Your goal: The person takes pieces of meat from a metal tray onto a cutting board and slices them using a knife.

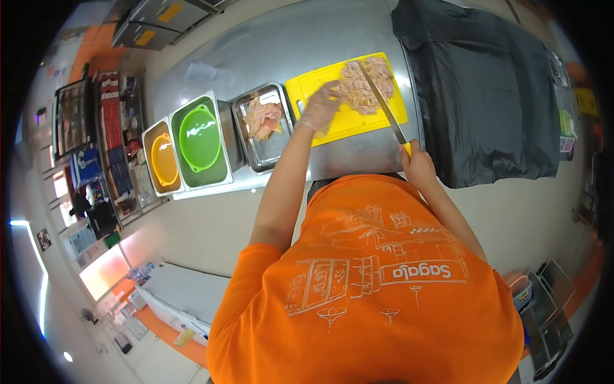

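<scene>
My right hand is closed around the yellow handle of a long kitchen knife. The blade lies across a spread of chopped raw meat, which looks like chicken, on a yellow cutting board. My left hand, in a clear plastic glove, is over the board's left part, fingers slightly bent and apart at the meat's left edge. Nothing shows in its grasp. Left of the board, a shallow steel tray holds larger raw pieces.
Two deep steel pans stand farther left, one with a green basket, the other with an orange basket. A clear cup is at the back of the steel table. Black plastic sheeting covers the surface at right.
</scene>
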The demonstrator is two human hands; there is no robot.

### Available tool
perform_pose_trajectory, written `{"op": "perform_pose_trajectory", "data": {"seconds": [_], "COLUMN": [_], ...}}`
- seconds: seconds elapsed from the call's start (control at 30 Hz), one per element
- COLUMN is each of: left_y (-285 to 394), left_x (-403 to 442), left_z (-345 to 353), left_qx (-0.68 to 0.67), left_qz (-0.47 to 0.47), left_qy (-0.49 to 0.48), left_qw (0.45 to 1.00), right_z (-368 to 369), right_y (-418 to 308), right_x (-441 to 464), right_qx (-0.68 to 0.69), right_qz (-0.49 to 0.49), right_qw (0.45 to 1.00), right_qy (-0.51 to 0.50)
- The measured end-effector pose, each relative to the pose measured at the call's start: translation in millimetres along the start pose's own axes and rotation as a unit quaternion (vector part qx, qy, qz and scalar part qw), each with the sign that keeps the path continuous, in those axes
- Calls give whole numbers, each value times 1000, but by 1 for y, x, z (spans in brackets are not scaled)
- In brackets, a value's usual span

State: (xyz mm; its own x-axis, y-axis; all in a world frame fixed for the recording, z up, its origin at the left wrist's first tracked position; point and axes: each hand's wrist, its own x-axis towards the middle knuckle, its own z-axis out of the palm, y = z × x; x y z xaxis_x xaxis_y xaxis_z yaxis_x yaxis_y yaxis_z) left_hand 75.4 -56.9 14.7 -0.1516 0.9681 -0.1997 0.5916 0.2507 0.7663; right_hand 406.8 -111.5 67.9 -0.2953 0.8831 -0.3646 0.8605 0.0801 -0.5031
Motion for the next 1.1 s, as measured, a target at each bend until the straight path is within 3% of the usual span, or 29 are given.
{"op": "perform_pose_trajectory", "data": {"seconds": [0.03, 0.13, 0.23, 0.27, 0.37, 0.47, 0.67, 0.87, 0.97, 1.1], "left_y": [-5, -54, -65, -9, 6, -4, -27, -36, -10, 10], "left_x": [2, 2, -10, -25, -29, -22, -45, -50, -51, -42], "left_z": [-15, -32, -24, -40, -35, -33, -52, -62, -72, -68], "left_qx": [3, 180, 243, 166, 278, 330, 61, -136, -50, -152], "left_qz": [6, 5, -110, -182, -117, -142, -172, -30, -20, -19], "left_qy": [44, 144, -28, -43, -119, -253, -144, -95, -70, -36], "left_qw": [999, 973, 963, 968, 946, 898, 973, 986, 996, 988], "right_z": [1, 5, 13, 15, 22, 24, 3, 7, 10, 5], "right_y": [2, 1, -5, -6, -7, 5, 9, 10, 10, 8], "right_x": [-1, -4, -10, -12, -18, -19, -24, -20, -16, -7], "right_qx": [1, -1, -11, -15, -56, -69, -71, -41, -31, 2], "right_qz": [1, -3, -17, -22, -27, -22, 5, -1, -14, -33], "right_qw": [1000, 999, 993, 990, 982, 981, 985, 988, 992, 994], "right_qy": [-3, -46, -115, -139, -176, -181, -160, -148, -117, -102]}}
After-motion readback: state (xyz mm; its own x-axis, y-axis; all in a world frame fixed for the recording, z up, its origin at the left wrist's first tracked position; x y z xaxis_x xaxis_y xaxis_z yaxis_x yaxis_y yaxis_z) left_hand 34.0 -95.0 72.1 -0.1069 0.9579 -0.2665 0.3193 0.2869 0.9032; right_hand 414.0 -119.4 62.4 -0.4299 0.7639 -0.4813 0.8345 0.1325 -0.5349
